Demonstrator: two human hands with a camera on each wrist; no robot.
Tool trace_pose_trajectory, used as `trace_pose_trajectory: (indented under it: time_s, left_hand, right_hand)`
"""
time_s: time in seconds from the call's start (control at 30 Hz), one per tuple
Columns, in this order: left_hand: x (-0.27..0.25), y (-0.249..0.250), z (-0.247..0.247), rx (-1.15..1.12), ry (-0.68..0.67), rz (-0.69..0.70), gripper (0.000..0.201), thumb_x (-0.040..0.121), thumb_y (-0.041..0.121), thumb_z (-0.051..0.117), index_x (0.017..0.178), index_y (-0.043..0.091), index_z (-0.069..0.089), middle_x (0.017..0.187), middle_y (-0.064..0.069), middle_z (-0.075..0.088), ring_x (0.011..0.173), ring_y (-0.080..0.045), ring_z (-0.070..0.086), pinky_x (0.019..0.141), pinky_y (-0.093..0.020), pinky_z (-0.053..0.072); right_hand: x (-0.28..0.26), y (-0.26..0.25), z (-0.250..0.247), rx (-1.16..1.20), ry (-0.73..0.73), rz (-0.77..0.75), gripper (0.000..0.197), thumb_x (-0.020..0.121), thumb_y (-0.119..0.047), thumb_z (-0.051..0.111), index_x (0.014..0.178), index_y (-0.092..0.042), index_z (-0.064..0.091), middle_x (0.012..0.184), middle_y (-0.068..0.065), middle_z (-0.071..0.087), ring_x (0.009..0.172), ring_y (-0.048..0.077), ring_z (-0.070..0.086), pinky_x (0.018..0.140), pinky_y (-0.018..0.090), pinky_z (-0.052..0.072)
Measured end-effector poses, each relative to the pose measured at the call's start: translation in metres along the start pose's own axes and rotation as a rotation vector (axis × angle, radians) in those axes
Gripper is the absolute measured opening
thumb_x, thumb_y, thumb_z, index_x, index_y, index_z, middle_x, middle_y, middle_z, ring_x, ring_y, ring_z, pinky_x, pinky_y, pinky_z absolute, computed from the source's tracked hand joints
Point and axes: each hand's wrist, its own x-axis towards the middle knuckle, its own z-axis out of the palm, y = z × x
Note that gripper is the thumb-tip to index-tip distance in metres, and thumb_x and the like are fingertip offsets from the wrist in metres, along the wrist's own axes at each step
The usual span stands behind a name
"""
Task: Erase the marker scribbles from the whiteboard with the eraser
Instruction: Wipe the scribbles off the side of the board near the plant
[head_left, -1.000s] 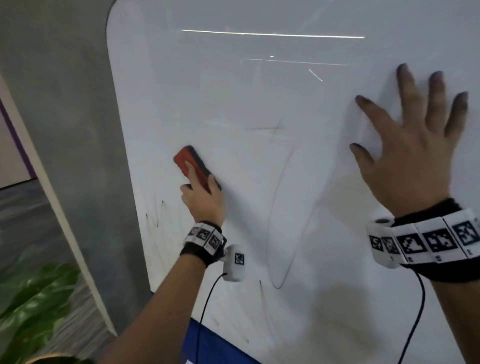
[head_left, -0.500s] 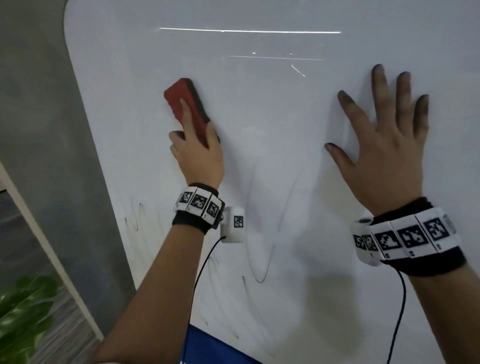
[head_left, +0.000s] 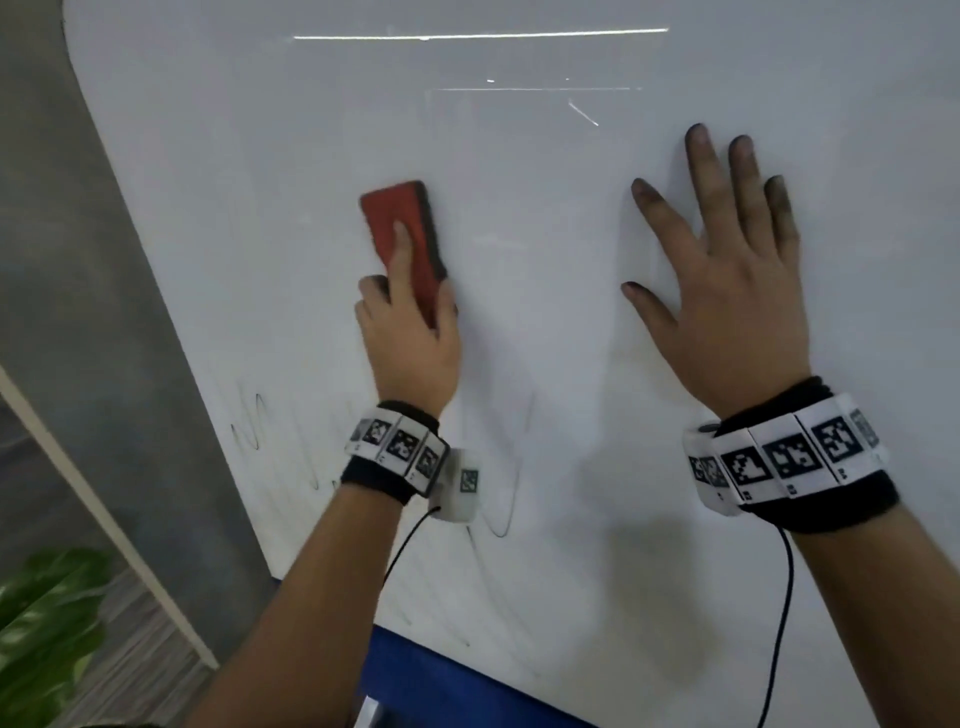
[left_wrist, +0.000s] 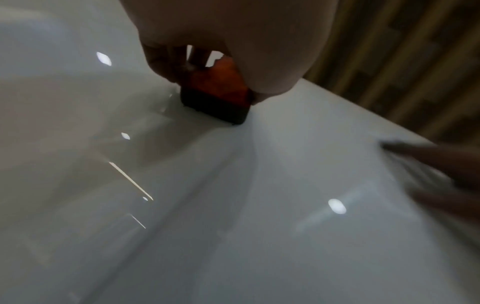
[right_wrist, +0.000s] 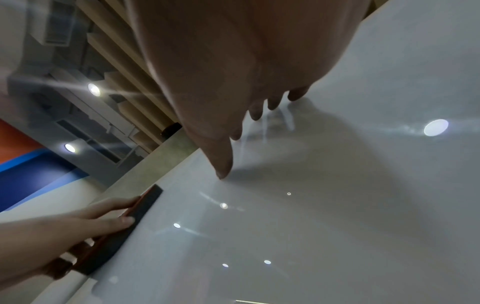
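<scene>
A red eraser (head_left: 402, 234) with a dark felt face (left_wrist: 215, 107) lies flat against the whiteboard (head_left: 519, 208). My left hand (head_left: 410, 317) grips it, index finger along its back and thumb on its right edge; the right wrist view shows the same eraser (right_wrist: 140, 207). My right hand (head_left: 727, 270) is pressed flat on the board to the right, fingers spread, tips smudged dark. Thin marker scribbles (head_left: 254, 421) remain low on the left, and a faint loop (head_left: 506, 499) sits below the left wrist.
A grey wall (head_left: 78, 260) borders the board's curved left edge. Green plant leaves (head_left: 47, 623) sit at the bottom left. A blue surface (head_left: 441, 680) lies under the board's lower edge. Cables hang from both wrist cameras.
My left hand has carried the eraser up and then right across the board. The long curved line in the middle is mostly wiped away. The right hand has stayed flat on the board.
</scene>
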Motion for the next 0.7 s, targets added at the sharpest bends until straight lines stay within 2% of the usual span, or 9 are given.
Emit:
trace_pose_trajectory:
  time_s: [0.07,0.13,0.27,0.33,0.4,0.5,0.57,0.63,0.7]
  left_hand:
    - [0.024,-0.007,-0.005,-0.028,0.081,-0.2,0.065,0.101,0.039,0.049,0.16,0.024,0.026,0.116,-0.019,0.05,0.102,-0.038,0.054,0.099,-0.046,0.045]
    - [0.022,0.003,-0.001,-0.026,0.105,-0.27,0.065,0.101,0.038,0.048,0.16,0.024,0.026,0.116,-0.018,0.05,0.103,-0.037,0.053,0.1,-0.046,0.045]
    - [-0.06,0.054,0.021,-0.02,-0.13,0.142,0.064,0.101,0.038,0.054,0.158,0.024,0.029,0.111,-0.013,0.051,0.092,-0.03,0.05,0.086,-0.041,0.047]
    - [-0.091,0.049,0.027,-0.006,-0.196,0.206,0.064,0.102,0.04,0.053,0.158,0.024,0.027,0.113,-0.011,0.052,0.094,-0.027,0.049,0.086,-0.038,0.048]
    - [-0.094,0.017,0.025,-0.039,-0.146,0.041,0.067,0.101,0.039,0.052,0.159,0.02,0.024,0.117,-0.012,0.053,0.099,-0.028,0.052,0.091,-0.038,0.047]
    - [-0.077,-0.051,0.011,-0.065,-0.063,-0.454,0.068,0.103,0.034,0.05,0.161,0.017,0.018,0.136,-0.021,0.05,0.12,-0.039,0.055,0.103,-0.042,0.044]
    - [-0.066,-0.079,0.001,-0.032,-0.026,-0.696,0.067,0.106,0.034,0.044,0.162,0.019,0.012,0.141,-0.024,0.048,0.123,-0.043,0.055,0.103,-0.045,0.045]
    - [-0.065,-0.073,-0.001,0.003,-0.026,-0.73,0.066,0.107,0.033,0.044,0.162,0.019,0.011,0.14,-0.024,0.049,0.122,-0.043,0.056,0.101,-0.044,0.045]
    - [-0.08,-0.04,0.009,-0.043,-0.055,-0.534,0.068,0.104,0.028,0.053,0.161,0.016,0.018,0.138,-0.021,0.051,0.12,-0.037,0.056,0.102,-0.041,0.045]
  right_hand:
    - [-0.003,0.001,-0.002,-0.005,-0.015,-0.014,0.071,0.097,-0.036,0.062,0.158,-0.023,0.029,0.169,0.013,0.007,0.156,0.036,0.006,0.127,0.049,0.006]
    - [-0.006,0.001,-0.003,0.005,-0.015,-0.017,0.071,0.096,-0.034,0.063,0.158,-0.022,0.03,0.169,0.014,0.008,0.156,0.036,0.006,0.127,0.048,0.006]
    - [-0.008,-0.001,-0.001,0.014,0.008,-0.009,0.07,0.095,-0.032,0.064,0.157,-0.021,0.032,0.169,0.014,0.01,0.156,0.037,0.008,0.127,0.049,0.008]
    - [-0.01,0.0,0.0,0.019,0.0,-0.012,0.07,0.096,-0.031,0.063,0.157,-0.021,0.032,0.169,0.013,0.009,0.156,0.036,0.007,0.127,0.048,0.007]
    - [-0.014,0.003,0.0,0.031,-0.02,-0.014,0.07,0.096,-0.03,0.063,0.157,-0.022,0.031,0.169,0.013,0.008,0.156,0.036,0.006,0.127,0.047,0.006]
    - [-0.024,0.006,0.0,0.029,-0.053,-0.02,0.071,0.096,-0.028,0.064,0.158,-0.021,0.03,0.169,0.013,0.007,0.157,0.035,0.006,0.127,0.045,0.004]
    - [-0.029,0.005,0.0,0.023,-0.063,-0.019,0.071,0.095,-0.026,0.064,0.157,-0.021,0.031,0.169,0.013,0.007,0.157,0.035,0.006,0.127,0.045,0.005]
    - [-0.032,0.002,0.0,0.017,-0.064,-0.011,0.071,0.095,-0.025,0.065,0.157,-0.021,0.031,0.169,0.014,0.007,0.156,0.035,0.006,0.127,0.046,0.006]
    - [-0.033,-0.002,0.001,0.018,-0.05,0.002,0.071,0.094,-0.024,0.065,0.157,-0.02,0.031,0.169,0.014,0.007,0.156,0.036,0.006,0.127,0.048,0.007]
